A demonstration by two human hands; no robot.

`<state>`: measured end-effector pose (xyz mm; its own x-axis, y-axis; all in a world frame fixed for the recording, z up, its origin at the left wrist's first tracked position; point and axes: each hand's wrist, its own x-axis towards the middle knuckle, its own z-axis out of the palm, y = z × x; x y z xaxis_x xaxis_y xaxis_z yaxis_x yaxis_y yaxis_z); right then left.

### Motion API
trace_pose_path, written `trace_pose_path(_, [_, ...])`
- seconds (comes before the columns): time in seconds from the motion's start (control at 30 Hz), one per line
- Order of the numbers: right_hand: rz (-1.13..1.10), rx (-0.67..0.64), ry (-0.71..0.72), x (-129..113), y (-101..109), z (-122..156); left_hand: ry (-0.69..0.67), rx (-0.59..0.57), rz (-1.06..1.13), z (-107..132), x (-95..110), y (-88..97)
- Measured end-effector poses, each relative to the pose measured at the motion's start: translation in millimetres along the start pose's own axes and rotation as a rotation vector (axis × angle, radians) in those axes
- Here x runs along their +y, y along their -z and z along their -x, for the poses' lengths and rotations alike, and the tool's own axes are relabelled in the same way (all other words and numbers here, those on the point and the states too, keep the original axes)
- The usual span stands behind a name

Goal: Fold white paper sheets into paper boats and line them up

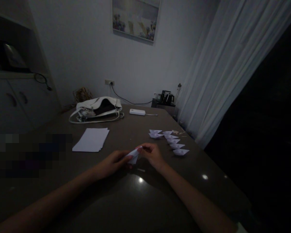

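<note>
A small folded piece of white paper (pixel 134 156) is held between both hands just above the table. My left hand (pixel 118 160) pinches its left side, thumb on top. At its upper right corner, my right hand (pixel 151 154) grips the paper between thumb and fingers. Part of the paper is hidden by the fingers. To the right of my hands, several folded paper boats (pixel 178 146) stand in two short rows. A stack of white paper sheets (pixel 91 139) lies flat to the left, beyond my left forearm.
A white handbag (pixel 99 108) sits open at the table's far left. Near the far edge lies a white power bank-like device (pixel 137 112) with a short cable. Small beige scraps (pixel 178 132) lie beside the boats. A sheer curtain (pixel 208 64) hangs along the right.
</note>
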<state>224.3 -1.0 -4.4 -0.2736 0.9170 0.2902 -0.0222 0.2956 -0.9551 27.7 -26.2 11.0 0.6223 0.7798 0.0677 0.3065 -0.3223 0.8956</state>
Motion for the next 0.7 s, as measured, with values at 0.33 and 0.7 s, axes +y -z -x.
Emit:
trace_pose_path(0.33, [0.050,-0.002,0.011,-2.1,-0.7,1.5,0.054,-0.019,0.115,-2.1,-2.2,-4.1])
trace_pose_path(0.7, [0.019,-0.037,0.021,-8.6,-4.6,4.0,0.086,0.004,0.005,-3.7,-1.4,-8.2])
